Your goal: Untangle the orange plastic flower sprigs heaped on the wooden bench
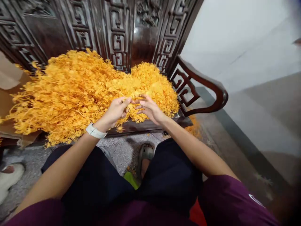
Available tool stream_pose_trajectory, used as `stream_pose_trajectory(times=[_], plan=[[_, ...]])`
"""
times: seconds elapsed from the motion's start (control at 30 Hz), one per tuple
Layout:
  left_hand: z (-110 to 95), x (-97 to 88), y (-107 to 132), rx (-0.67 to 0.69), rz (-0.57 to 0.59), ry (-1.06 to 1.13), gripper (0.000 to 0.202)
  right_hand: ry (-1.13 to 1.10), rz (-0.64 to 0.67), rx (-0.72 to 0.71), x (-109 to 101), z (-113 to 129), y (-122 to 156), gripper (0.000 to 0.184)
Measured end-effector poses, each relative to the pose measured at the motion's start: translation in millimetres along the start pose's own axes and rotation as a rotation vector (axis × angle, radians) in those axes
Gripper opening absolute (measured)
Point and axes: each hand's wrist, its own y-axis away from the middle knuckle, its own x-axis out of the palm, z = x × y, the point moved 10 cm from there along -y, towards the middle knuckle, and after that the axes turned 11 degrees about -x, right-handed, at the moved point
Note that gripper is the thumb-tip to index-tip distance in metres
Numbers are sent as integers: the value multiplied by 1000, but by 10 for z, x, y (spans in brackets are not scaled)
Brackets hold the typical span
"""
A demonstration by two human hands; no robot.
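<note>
Two heaps of yellow, artificial-looking flower sprigs fill the seat of a dark carved wooden bench: a large heap [72, 84] on the left and a smaller heap [157, 89] on the right. In front of where they meet, my left hand [115, 112] is closed, thumb and fingers pinching what looks like a thin yellow sprig [128, 109], mostly hidden by the fingers. Close beside it, my right hand [150, 109] has its fingers stretched out and apart, fingertips almost meeting the left thumb. No object shows clearly in the right hand.
The bench's openwork armrest [207, 91] curves out on the right, before a white wall [240, 40]. Brown paper or cardboard [9, 84] lies at the left. Below are a speckled floor [119, 150], a bright green object [131, 180] and another person's pale shoe [13, 177].
</note>
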Motion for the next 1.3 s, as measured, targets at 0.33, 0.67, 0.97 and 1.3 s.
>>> stream_pose_trajectory(times=[0.33, 0.67, 0.97, 1.3], plan=[[195, 633, 207, 259, -64, -1139, 33, -350, -298, 193, -513, -429, 41, 48], [362, 595, 156, 92, 94, -1110, 23, -756, -510, 359, -825, -494, 85, 41], [351, 597, 149, -67, 209, -801, 39, -757, -595, 281, -1123, -338, -107, 49], [507, 277, 511, -110, 212, -720, 29, -184, -539, 23, -2354, -13, -50, 51]])
